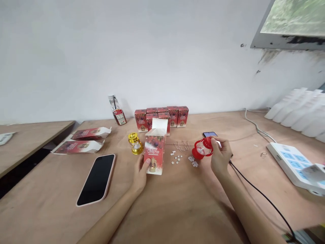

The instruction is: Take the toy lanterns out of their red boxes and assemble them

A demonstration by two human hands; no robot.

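Note:
A red printed box with its top flaps open is held upright in my left hand, the thumb across its front. My right hand grips a small red lantern by its top, tilted, just above the table. Left of the box stands a gold lantern. Between the box and the red lantern lie several button cells, thin bent wires and small white pieces.
Several closed red boxes stand by the wall, near a bottle. Flattened boxes and a phone lie left. Behind my right hand is another phone. A power strip, black cable and white foam sleeves occupy the right.

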